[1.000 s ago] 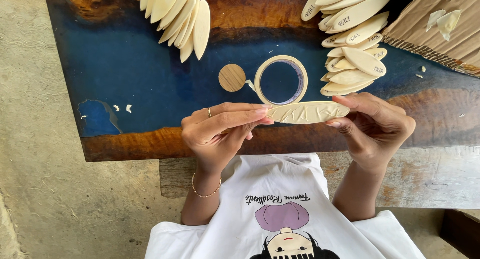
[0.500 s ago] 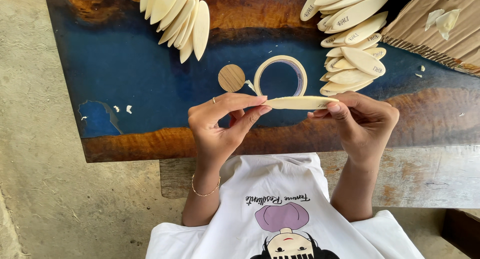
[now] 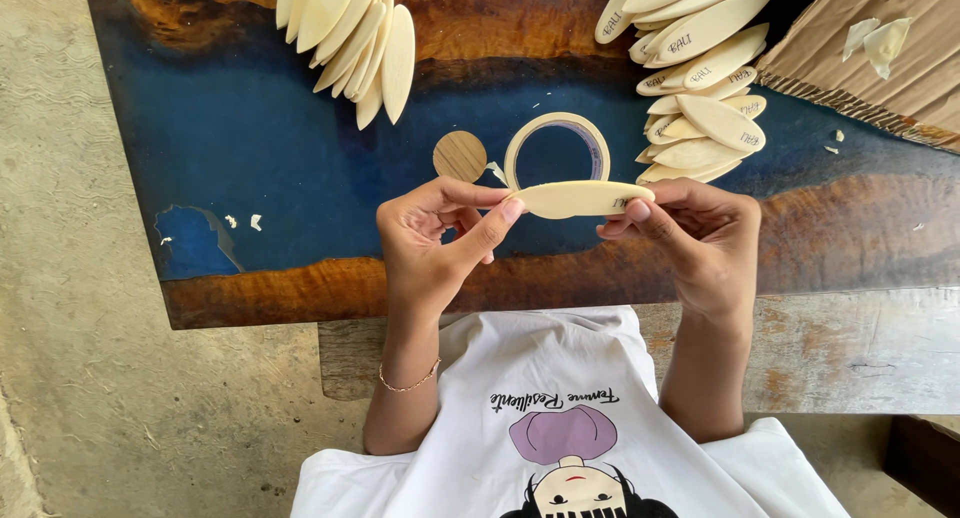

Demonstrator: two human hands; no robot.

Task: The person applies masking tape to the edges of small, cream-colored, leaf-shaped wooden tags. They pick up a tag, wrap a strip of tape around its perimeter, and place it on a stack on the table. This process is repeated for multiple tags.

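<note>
A pale, flat, almond-shaped wooden piece [image 3: 580, 198] is held level over the table between both hands. My left hand [image 3: 435, 238] pinches its left tip with thumb and forefinger. My right hand [image 3: 700, 238] grips its right end, where dark lettering shows. Just beyond the piece lies a roll of tape [image 3: 557, 148], and beside that a small round wooden disc [image 3: 460, 156].
The table [image 3: 250, 138] has a blue resin middle and brown wood edges. A fan of blank wooden pieces [image 3: 350, 33] lies at the far left, a heap of lettered ones [image 3: 700, 88] at the far right. Corrugated cardboard [image 3: 890, 48] sits in the right corner. Small scraps dot the surface.
The wooden piece has been turned from flat, face up, to nearly edge-on, and lifted slightly away from me toward the tape roll. Both hands have shifted their fingers on its ends.
</note>
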